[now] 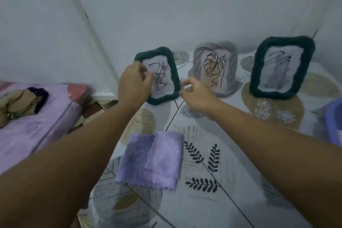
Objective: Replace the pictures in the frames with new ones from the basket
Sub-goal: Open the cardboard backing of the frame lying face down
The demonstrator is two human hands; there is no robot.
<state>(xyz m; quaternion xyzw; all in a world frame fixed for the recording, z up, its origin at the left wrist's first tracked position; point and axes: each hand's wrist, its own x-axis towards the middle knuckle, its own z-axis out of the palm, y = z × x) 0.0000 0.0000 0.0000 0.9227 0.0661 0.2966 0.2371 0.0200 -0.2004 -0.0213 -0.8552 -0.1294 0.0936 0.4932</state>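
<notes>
Both hands at the leftmost frame point(159, 76) on the table point(231, 163): left hand point(134, 83) curls over its picture, right hand point(196, 92) pinches its edge; removal apparently beginning, with lifting the frame likely next.

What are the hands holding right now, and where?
The left hand grips the leftmost dark green yarn-wrapped picture frame at its left edge; the right hand is by its right edge, contact unclear.

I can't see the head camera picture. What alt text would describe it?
A person's left hand and right hand reach for the leftmost of three yarn-wrapped picture frames standing on a leaf-patterned table. Whether either hand touches it is unclear. A folded purple cloth lies nearer the camera.
</notes>
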